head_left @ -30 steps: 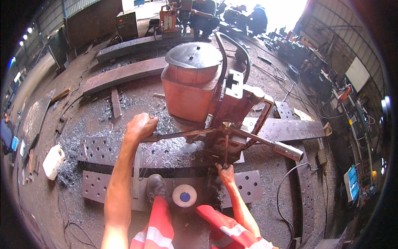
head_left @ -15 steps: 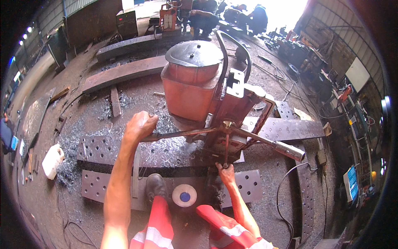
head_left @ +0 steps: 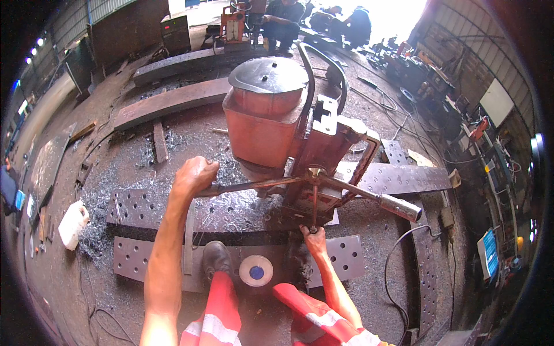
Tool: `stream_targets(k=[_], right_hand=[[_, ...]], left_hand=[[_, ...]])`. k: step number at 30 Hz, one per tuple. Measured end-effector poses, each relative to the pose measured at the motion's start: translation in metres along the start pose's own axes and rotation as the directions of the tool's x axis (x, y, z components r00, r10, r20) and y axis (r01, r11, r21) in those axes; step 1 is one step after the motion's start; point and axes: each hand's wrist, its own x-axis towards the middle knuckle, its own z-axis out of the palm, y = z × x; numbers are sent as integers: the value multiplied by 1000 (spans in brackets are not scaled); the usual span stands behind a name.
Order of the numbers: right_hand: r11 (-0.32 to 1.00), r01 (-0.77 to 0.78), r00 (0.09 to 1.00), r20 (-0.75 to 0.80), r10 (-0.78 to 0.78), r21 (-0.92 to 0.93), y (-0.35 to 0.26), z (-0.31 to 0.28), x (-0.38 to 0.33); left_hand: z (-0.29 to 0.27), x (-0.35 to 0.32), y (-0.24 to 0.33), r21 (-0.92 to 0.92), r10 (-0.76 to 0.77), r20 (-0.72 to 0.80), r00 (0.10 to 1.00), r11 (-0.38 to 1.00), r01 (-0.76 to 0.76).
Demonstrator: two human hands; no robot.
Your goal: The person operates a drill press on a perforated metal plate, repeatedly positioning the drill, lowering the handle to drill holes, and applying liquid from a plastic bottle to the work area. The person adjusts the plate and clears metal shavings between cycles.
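Observation:
A magnetic drill press with a red-orange body and a dark round cap stands in front of me on a drilled steel plate. Its feed handle has several spokes spreading from one hub. My left hand is closed round the end of the left spoke. Below the hub, my right hand wraps the end of the spoke that points toward me. A third spoke, with a thick metal sleeve, sticks out to the right, untouched. The drill's cutting tip is hidden from view.
Metal shavings are strewn at left, beside a white jug. A nearer drilled plate lies by my boots, with a round disc between them. Cables run at right. Curved steel beams and crouching people are farther back.
The drill press and its handle have shifted very slightly left in the picture. Both hands keep their grips. A person at the back has changed posture.

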Motion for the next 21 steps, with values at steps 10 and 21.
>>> stream_targets(k=[10,21], right_hand=[[999,14,999,28,-15,33,-6,1,-3],[999,-29,998,56,26,42,-7,-1,-3]], left_hand=[[5,3,-7,-11,15,-65,998,1000,-15],[1,0,-3,37,-34,10,999,999,33]])
